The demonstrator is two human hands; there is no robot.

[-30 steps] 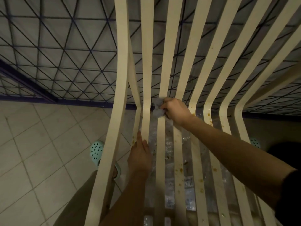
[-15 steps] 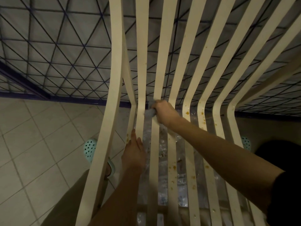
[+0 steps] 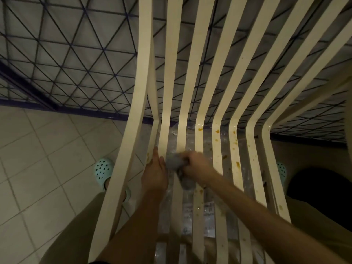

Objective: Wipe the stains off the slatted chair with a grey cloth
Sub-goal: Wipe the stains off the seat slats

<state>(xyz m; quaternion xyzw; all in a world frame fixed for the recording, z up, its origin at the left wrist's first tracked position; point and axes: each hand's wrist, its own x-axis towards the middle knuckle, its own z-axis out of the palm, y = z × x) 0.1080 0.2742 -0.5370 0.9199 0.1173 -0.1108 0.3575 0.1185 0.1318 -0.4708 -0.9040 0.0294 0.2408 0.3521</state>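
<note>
Grey cloth gripped in the right hand could slip through gaps in the chair and skip its stains; the left hand lies flat, open.
</note>
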